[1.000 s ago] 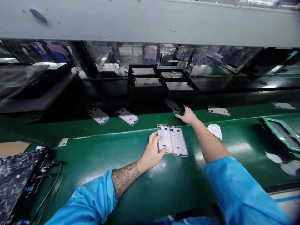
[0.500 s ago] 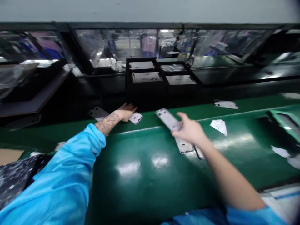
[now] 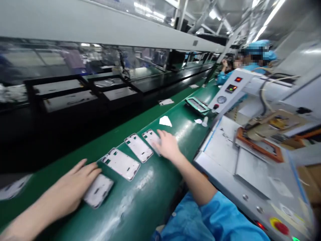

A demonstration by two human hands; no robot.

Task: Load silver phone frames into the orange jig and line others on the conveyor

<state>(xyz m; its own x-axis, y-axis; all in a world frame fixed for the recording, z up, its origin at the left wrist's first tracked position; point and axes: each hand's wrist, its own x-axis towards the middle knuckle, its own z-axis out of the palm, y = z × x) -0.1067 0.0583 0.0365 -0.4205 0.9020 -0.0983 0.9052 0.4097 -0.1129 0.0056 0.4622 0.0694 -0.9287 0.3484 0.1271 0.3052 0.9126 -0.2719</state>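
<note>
My left hand (image 3: 80,180) lies with its fingers over a pale phone frame (image 3: 99,192) at the near left of the green surface, gripping it; the hand covers its upper end. To the right, my right hand (image 3: 167,144) has hold of another phone frame (image 3: 151,138), its thumb and fingers over the right edge. Between the two hands, a larger-looking phone frame (image 3: 122,164) and a narrower phone frame (image 3: 138,147) lie flat, side by side and slanted. All have small cut-outs that show green.
Black trays (image 3: 62,87) with pale sheets stand along the back. A white paper scrap (image 3: 165,121), another frame (image 3: 166,101) and a green-rimmed fixture (image 3: 197,105) lie farther right. A machine (image 3: 220,144) with gauge and buttons borders the right side. A person in blue (image 3: 253,65) is beyond it.
The view has swung right, bringing the machine in. My right hand has brought its frame down into the row. My left hand has come nearer with a frame from the far strip.
</note>
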